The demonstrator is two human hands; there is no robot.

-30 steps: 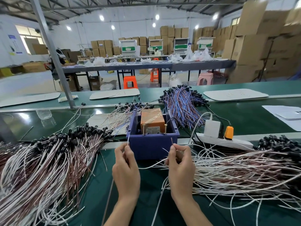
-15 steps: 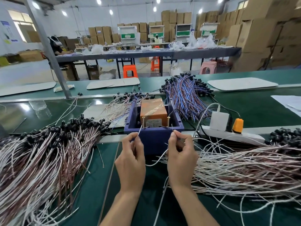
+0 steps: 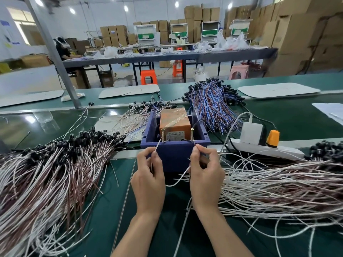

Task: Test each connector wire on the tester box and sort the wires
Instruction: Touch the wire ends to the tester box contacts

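Both hands have come up toward the tester box since a second ago, when the wire's ends sat below the tray's front rim; now those ends reach the two screws. Left fingertips (image 3: 154, 153), thumb against forefinger, pinch one end of a white wire (image 3: 171, 185), and its tip slants up to the foot of the left screw (image 3: 163, 135). Right fingertips (image 3: 194, 149) pinch the other end just under the right screw (image 3: 192, 135); whether that tip touches the metal cannot be told. Between the two grips the wire sags in a loose loop in front of the tray. The remaining fingers of the left hand (image 3: 148, 180) and the right hand (image 3: 206, 175) are curled inward, backs toward the camera, wrists above the green belt (image 3: 104, 210).

Both screws stand upright at the near end of the orange tester box (image 3: 174, 118), which sits inside a blue tray (image 3: 175, 157). To the left of the hands, a large left pile (image 3: 46, 175) of white and brown wires with black connectors fans across the belt. To the right, a right pile (image 3: 278, 188) of similar wires spreads with its loose ends toward the tray. Behind the tray lies a bundle of blue and red wires (image 3: 213, 104), with a thinner scatter of pale wires (image 3: 133, 117) to its left. Just right of the tray, a white power strip (image 3: 282, 152) carries a white adapter (image 3: 251, 133) and an orange plug (image 3: 272, 138).
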